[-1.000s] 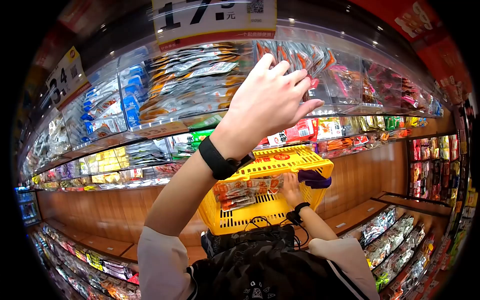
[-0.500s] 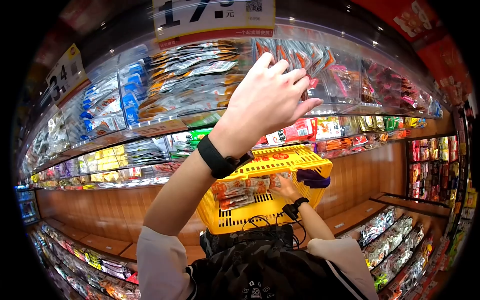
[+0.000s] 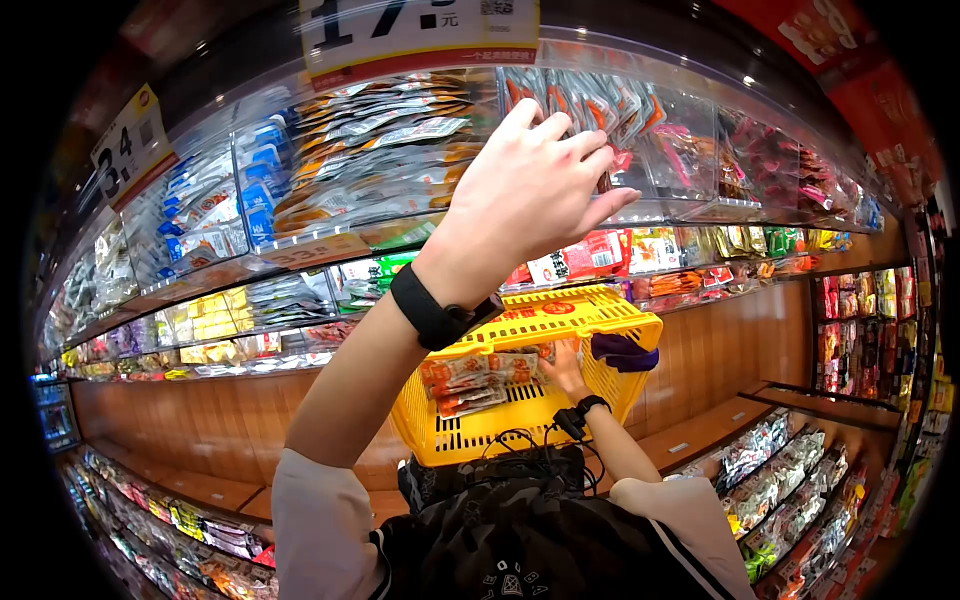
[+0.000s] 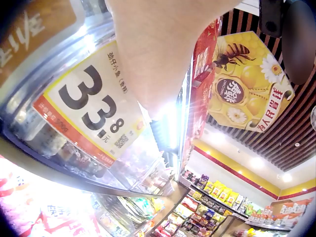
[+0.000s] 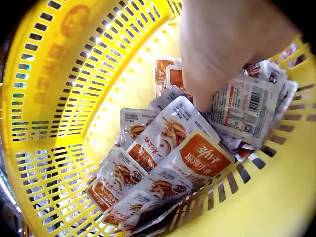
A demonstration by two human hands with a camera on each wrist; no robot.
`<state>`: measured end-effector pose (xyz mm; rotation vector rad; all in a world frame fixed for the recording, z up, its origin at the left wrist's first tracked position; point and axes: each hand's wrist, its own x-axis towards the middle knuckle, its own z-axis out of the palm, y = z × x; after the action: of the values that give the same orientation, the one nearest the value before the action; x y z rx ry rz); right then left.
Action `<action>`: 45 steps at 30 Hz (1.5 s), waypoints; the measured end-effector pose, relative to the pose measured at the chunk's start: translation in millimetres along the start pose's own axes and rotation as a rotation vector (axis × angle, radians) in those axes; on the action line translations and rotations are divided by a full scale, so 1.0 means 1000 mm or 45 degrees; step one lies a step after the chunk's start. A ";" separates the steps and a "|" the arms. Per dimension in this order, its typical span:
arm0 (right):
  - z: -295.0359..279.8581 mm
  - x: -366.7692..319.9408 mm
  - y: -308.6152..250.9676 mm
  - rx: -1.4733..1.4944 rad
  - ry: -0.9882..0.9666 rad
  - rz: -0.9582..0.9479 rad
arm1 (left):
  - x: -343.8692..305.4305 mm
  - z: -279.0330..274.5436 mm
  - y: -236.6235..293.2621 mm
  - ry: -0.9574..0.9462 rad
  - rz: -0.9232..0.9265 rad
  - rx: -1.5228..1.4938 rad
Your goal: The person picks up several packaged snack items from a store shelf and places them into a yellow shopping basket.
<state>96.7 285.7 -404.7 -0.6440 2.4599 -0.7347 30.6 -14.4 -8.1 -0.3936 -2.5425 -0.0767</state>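
Observation:
In the head view my left hand is raised at the upper shelf, its fingers loosely bent over silver-and-orange packets, the thumb pointing right; no held item shows. The left wrist view shows only part of that hand beside a 33.8 price card. My right hand reaches into the yellow basket, at the right end of flat orange-and-white packets. In the right wrist view the hand touches a barcoded packet; its fingertips are mostly hidden. Several packets overlap nearby.
Clear dividers separate blue packets and orange-edged packets on the upper shelf. A large price card hangs above. Purple cloth lies over the basket's right side. Low racks stand at both sides.
My right hand first shifted left toward the packets in the basket, then slightly up. The left hand keeps its pose at the shelf. The view has shifted slightly.

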 end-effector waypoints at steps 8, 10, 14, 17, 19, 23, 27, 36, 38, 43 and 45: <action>0.008 -0.013 0.018 0.492 0.217 0.316 | 0.000 0.002 -0.001 0.007 -0.003 -0.014; -0.026 -0.018 0.004 0.538 0.104 0.158 | 0.000 0.002 -0.001 0.013 0.001 -0.012; -0.047 -0.036 0.011 0.303 0.111 0.082 | 0.000 -0.001 0.000 -0.006 -0.003 -0.026; -0.120 -0.061 -0.060 0.069 -0.085 0.068 | 0.000 0.001 -0.001 0.010 -0.015 -0.020; -0.125 -0.066 -0.065 0.066 0.100 -0.085 | 0.001 -0.001 -0.001 0.000 -0.011 -0.040; -0.188 -0.086 -0.119 0.347 -0.083 -0.129 | 0.002 -0.004 0.000 0.012 -0.024 -0.100; -0.261 -0.095 -0.149 0.551 -0.206 -0.340 | 0.003 -0.007 0.001 -0.011 -0.026 -0.089; -0.382 -0.048 -0.246 0.672 0.400 -0.267 | 0.004 -0.009 0.002 0.007 -0.016 -0.065; -0.389 -0.022 -0.258 0.630 0.542 -0.365 | 0.004 -0.009 0.003 0.002 -0.019 -0.075; -0.385 0.048 -0.277 -0.726 1.338 -0.736 | 0.005 -0.010 0.003 -0.006 -0.031 -0.088; -0.390 0.049 -0.291 -1.965 1.238 -0.694 | 0.005 -0.010 0.003 -0.001 -0.025 -0.086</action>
<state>-77.4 186.1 40.9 -1.8132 3.4152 1.2967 32.8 -11.6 3.3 -0.3948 -2.5503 -0.1702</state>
